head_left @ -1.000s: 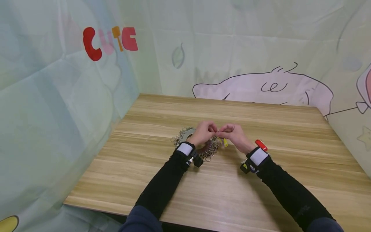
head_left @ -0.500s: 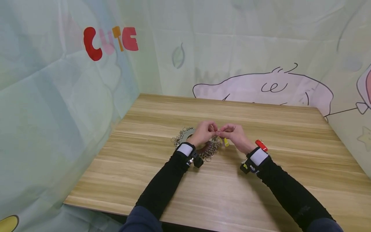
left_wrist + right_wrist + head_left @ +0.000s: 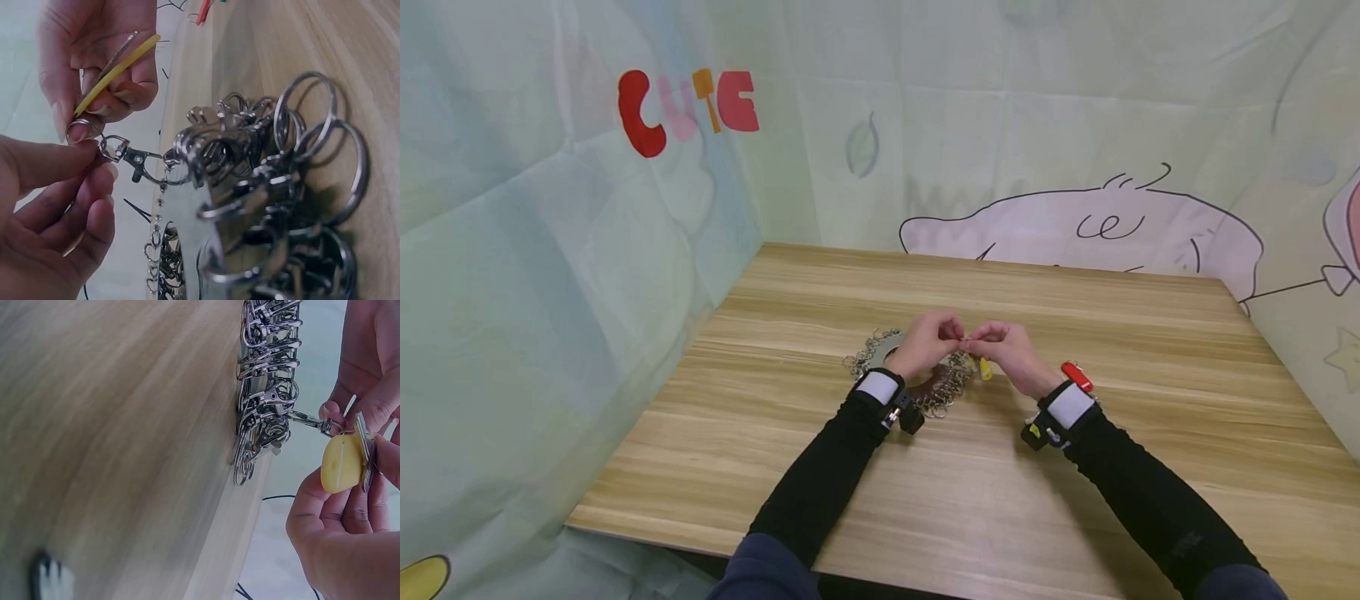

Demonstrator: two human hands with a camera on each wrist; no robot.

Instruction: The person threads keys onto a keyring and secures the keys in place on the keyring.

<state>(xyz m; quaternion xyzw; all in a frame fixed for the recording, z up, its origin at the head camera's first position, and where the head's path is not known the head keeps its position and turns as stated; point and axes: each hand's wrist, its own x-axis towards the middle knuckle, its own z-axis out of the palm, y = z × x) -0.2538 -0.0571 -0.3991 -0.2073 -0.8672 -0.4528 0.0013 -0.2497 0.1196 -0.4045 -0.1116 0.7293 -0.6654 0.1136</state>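
My left hand (image 3: 923, 343) pinches a small split key ring (image 3: 82, 130) between thumb and fingers. This ring is joined to a swivel clasp (image 3: 134, 159), which hooks onto a round plate (image 3: 880, 357) edged with many clasps and rings. My right hand (image 3: 1011, 354) meets the left hand's fingertips and pinches the key ring from the other side. A yellow tag (image 3: 341, 464) and a flat silver piece (image 3: 365, 453), which looks like a key, lie side by side against the right fingers. The fingertips partly hide where they join the ring.
Bunched silver rings and clasps (image 3: 319, 144) hang around the plate's edge. A red item (image 3: 1077, 375) with a small metal loop lies on the wooden table (image 3: 865, 467), right of my right hand. Printed cloth (image 3: 1037, 150) stands behind the table.
Both hands stay in almost the same place, fingertips together. The yellow tag beneath the right fingers turns slightly.
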